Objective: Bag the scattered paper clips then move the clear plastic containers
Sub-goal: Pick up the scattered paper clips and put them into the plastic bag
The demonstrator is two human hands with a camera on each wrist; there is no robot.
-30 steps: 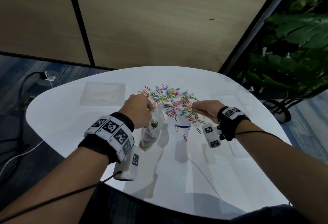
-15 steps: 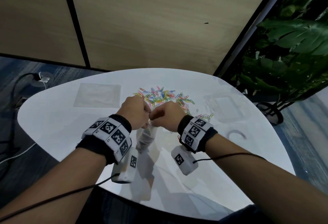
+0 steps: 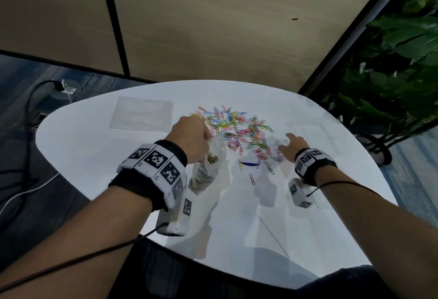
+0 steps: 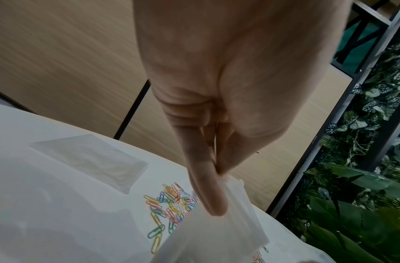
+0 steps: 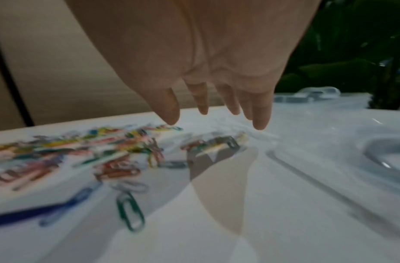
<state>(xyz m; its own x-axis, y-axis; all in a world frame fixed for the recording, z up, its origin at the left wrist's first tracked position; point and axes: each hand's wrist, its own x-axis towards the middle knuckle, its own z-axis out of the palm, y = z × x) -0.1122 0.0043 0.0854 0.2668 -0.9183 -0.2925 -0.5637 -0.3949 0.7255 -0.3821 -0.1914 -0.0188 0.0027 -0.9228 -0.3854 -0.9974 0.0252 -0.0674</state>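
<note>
- Head view showed the left hand (image 3: 189, 138) pinching the mouth of a clear plastic bag (image 3: 208, 166), which hung just above the near-centre of the white table (image 3: 83, 147) with a small clump of clips already inside.
- Left wrist view confirmed the grip — thumb pressed against curled fingers (image 4: 208, 192) on the bag's rim.
- The right hand (image 3: 292, 146) was spread and held nothing, its fingertips (image 5: 261, 122) poised just over the right edge of the scattered paper clips (image 3: 237, 130), which lay past the bag toward the far centre.
- A few stray clips and a dark blue strip (image 3: 248, 164) lay nearer, between the two hands.
- Clear plastic containers (image 5: 316, 94) sat at the far right of the table, hard to make out in the head view.
- Risks, as I judged them: the bag's mouth was held from one side only, so it could sag shut and clips dropped at it would spill back; a sweeping grab could also push clips toward the right edge or under the containers — they slide easily on a glossy top.
- The table was rounded, white and reflective, with a flat clear sheet or spare bag (image 3: 142, 116) at far left.
- Beyond it stood tan wall panels, a large leafy plant (image 3: 391, 73) at right, and cables on blue carpet at left.
</note>
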